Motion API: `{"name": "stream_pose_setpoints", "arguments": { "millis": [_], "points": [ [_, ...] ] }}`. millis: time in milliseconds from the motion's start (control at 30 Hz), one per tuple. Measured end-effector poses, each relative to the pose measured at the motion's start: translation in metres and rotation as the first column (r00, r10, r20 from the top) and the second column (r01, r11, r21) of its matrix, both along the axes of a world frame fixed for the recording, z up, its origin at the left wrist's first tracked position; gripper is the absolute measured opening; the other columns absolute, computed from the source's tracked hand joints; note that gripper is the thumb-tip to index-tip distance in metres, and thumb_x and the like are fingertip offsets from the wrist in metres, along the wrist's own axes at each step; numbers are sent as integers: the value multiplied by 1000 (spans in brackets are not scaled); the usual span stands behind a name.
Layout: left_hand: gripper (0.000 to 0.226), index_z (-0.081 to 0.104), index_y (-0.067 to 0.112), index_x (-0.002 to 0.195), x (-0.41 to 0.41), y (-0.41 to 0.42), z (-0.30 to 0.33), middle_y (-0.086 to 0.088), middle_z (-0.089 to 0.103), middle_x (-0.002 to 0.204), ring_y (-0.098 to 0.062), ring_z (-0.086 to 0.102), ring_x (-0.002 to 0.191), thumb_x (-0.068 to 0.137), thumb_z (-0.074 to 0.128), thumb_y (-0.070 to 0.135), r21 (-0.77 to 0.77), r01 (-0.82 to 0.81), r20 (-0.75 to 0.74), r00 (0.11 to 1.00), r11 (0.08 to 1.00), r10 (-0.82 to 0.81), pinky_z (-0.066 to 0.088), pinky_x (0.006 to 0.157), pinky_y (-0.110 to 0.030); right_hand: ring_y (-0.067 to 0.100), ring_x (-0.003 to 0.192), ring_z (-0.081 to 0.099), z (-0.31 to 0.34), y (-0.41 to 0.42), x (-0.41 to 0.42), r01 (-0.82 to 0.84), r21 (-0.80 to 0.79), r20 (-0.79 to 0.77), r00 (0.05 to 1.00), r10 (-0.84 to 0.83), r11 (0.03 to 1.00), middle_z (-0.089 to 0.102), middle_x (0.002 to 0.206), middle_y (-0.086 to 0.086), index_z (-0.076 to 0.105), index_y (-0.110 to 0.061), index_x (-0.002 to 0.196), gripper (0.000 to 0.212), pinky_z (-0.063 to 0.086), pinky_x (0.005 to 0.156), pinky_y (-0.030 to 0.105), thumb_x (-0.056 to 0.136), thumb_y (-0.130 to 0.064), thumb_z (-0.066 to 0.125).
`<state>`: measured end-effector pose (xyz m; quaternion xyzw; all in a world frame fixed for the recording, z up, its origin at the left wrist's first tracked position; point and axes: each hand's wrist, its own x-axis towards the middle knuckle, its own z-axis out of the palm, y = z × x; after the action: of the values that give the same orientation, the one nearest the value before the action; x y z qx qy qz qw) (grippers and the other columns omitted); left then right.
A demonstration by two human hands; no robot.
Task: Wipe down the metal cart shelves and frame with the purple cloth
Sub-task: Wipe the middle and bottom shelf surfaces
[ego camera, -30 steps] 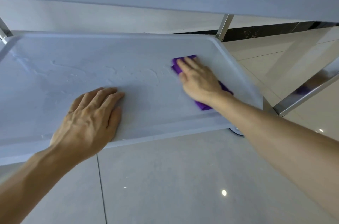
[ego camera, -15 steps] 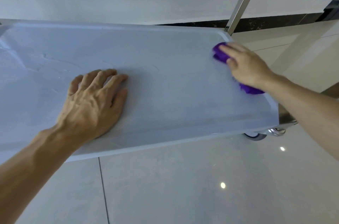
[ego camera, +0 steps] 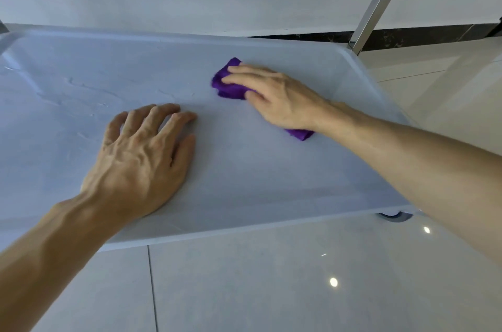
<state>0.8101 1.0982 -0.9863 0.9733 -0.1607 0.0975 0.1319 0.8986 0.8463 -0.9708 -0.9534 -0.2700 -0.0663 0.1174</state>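
Head view: we look down on a pale, rimmed cart shelf (ego camera: 271, 182) with a shallow raised lip along its edges. Our right hand (ego camera: 274, 98) lies flat on the purple cloth (ego camera: 228, 87), fingers straight and close together, pressing it against the shelf in the right half, toward the back. The cloth is bunched; one part shows beyond the fingertips, another small corner pokes out beside the wrist. Our left hand (ego camera: 141, 157) rests palm down on the shelf nearer the front edge, fingers spread and slightly arched, holding nothing; it sits just beside the right hand, not touching it or the cloth. Streaky wet marks (ego camera: 81, 92) cross the left part of the shelf. A shiny metal upright (ego camera: 380, 2) rises at a tilt from the far right corner. A caster wheel (ego camera: 392, 216) peeks from under the near right corner. Below lies a glossy tiled floor (ego camera: 271, 291) with small light reflections.
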Motion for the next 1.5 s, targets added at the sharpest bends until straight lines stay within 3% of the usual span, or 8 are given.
{"name": "stream_pose_setpoints", "arguments": {
  "millis": [133, 333, 700, 967, 1100, 1200, 1333, 1500],
  "points": [
    [51, 48, 29, 138, 0, -2, 2, 3, 46, 145, -25, 38, 134, 95, 26, 45, 23, -14, -45, 999, 1000, 15, 25, 116, -49, 23, 139, 41, 14, -77, 29, 354, 57, 1, 935, -355, 933, 46, 150, 6, 52, -16, 140, 48, 24, 115, 21, 96, 0, 44],
    [50, 47, 26, 138, 0, -7, 2, 1, 46, 145, -25, 38, 136, 95, 28, 42, 41, -13, -52, 999, 999, 15, 27, 115, -51, 36, 128, 48, 18, -137, 55, 848, 177, -155, 525, -837, 499, 47, 146, 13, 45, -23, 144, 51, 41, 105, 37, 95, -9, 43],
    [47, 46, 29, 136, -1, -6, 3, 4, 46, 143, -25, 39, 133, 95, 29, 42, 63, -41, -44, 998, 997, 44, 27, 115, -47, 10, 145, 28, -2, 33, 36, 194, 55, -46, 980, -192, 979, 32, 159, -5, 44, -28, 146, 44, 19, 115, 23, 102, -26, 41],
    [41, 51, 24, 129, -6, -8, 2, 4, 54, 137, -23, 46, 128, 95, 33, 35, 17, -52, 18, 998, 998, 52, 31, 110, -42, 6, 144, 27, 14, 41, -103, 165, 264, -329, 942, -73, 950, 36, 156, -11, 40, -29, 148, 46, 20, 118, 29, 102, -28, 42],
    [47, 54, 18, 130, -7, -7, 6, 1, 55, 137, -26, 49, 127, 91, 31, 30, 56, -24, 4, 1000, 998, 24, 33, 109, -45, -7, 134, 38, 26, 38, -131, 250, 536, -524, 847, 86, 807, 45, 148, -17, 45, -33, 143, 46, 29, 111, 16, 98, -27, 43],
    [40, 53, 19, 129, -4, -9, 14, 0, 54, 135, -27, 49, 124, 95, 33, 22, -23, -85, -43, 996, 996, 84, 31, 107, -44, 1, 121, 53, 36, 0, -117, 395, 587, -361, 909, -208, 707, 60, 135, -5, 55, -23, 134, 38, 40, 100, 14, 102, -8, 41],
    [32, 59, 23, 116, -18, -42, 29, -3, 58, 121, -31, 52, 104, 95, 37, 35, -156, -55, 37, 997, 986, 61, 37, 90, -44, 3, 85, 60, 19, -45, -118, 542, 348, -269, 840, -472, 765, 63, 115, -5, 53, -24, 133, 38, 39, 71, 6, 101, -10, 39],
    [73, 45, 23, 134, -45, -106, 20, -7, 40, 140, -35, 37, 122, 89, 13, 70, 221, 26, -106, 994, 975, -2, 25, 103, -51, 26, 136, 44, -10, -43, -128, 461, 198, -69, 887, -457, 865, 52, 142, 13, 56, 0, 131, 35, 26, 113, 24, 98, 4, 44]
  ]
}}
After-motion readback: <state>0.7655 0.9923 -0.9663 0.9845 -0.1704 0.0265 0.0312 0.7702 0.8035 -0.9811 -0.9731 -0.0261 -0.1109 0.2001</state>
